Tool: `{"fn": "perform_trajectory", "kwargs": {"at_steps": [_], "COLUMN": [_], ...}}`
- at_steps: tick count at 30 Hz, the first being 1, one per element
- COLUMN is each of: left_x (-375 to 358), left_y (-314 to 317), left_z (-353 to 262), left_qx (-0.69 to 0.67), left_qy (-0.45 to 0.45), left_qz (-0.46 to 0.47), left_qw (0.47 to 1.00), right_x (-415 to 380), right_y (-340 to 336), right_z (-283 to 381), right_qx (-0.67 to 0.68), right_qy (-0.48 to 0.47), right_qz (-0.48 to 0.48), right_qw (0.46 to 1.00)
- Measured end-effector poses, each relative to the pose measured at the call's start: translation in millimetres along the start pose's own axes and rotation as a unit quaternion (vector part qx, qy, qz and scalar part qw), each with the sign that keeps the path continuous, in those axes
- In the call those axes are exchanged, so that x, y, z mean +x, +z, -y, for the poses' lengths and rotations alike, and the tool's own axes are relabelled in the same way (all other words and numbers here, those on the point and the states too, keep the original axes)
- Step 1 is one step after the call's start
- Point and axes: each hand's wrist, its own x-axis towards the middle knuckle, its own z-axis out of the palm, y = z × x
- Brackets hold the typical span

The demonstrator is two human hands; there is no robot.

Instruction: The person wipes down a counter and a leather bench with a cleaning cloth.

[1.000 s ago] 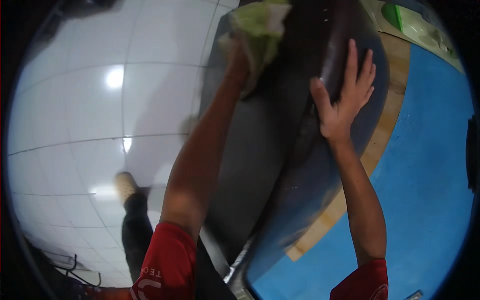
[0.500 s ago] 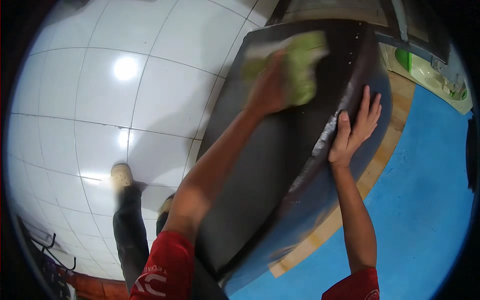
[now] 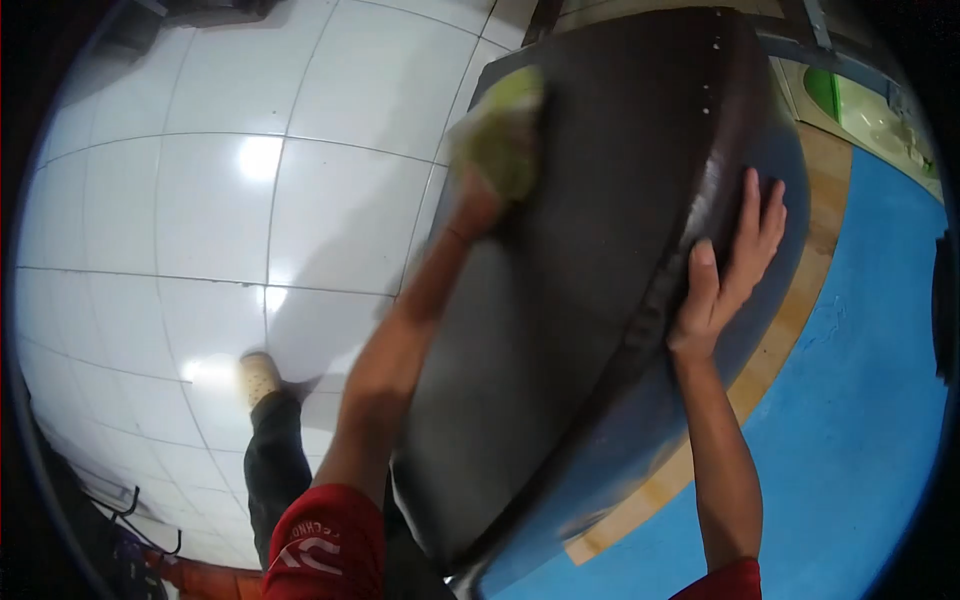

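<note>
A large dark brown padded piece, which looks like an upholstered bench or sofa part, stretches diagonally across the view. My left hand is closed around a yellow-green and whitish cloth, pressed to the far left edge of the dark top. Both hand and cloth are blurred by motion. My right hand lies open with fingers stretched on the glossy, bluish-reflecting side, its thumb near the rounded edge. Small light studs or spots run along that edge near the far end.
White glossy floor tiles lie to the left, with my shoe on them. Right of the padded piece run a tan strip and a blue surface. A pale green-and-cream basin-like object sits at upper right.
My left hand has swept the cloth leftward across the dark top to its left edge. My right hand stays on the side. The whole view has shifted slightly.
</note>
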Motion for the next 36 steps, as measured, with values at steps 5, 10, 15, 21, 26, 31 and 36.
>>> {"fn": "perform_trajectory", "kwargs": {"at_steps": [5,10,15,21,26,31,36], "left_x": [-17,-123,-200,-167,-227,-373,-327], "left_y": [-68,-33,-45,-84,-81,-50,-76], "left_z": [-213,-33,11,-235,-197,24,-50], "left_qx": [-0.058,-0.235,-0.603,-0.224,-0.163,-0.096,-0.177], "left_qy": [0.034,-0.064,-0.256,-0.039,-0.114,-0.228,-0.172], "left_qz": [0.025,0.017,-0.086,0.053,0.04,-0.013,-0.013], "left_qw": [0.997,0.97,0.751,0.972,0.979,0.969,0.969], "right_x": [-61,4,1,-11,-252,-386,-390], "right_y": [42,12,21,-3,-86,-86,-80], "right_z": [-65,-4,-20,-3,99,137,139], "right_qx": [0.257,-0.003,0.043,-0.003,-0.034,0.021,0.055], "right_qy": [0.151,-0.052,-0.086,-0.032,-0.008,0.044,0.068], "right_qz": [-0.101,-0.046,-0.082,-0.069,0.171,0.139,0.123], "right_qw": [0.949,0.998,0.992,0.997,0.985,0.989,0.988]}}
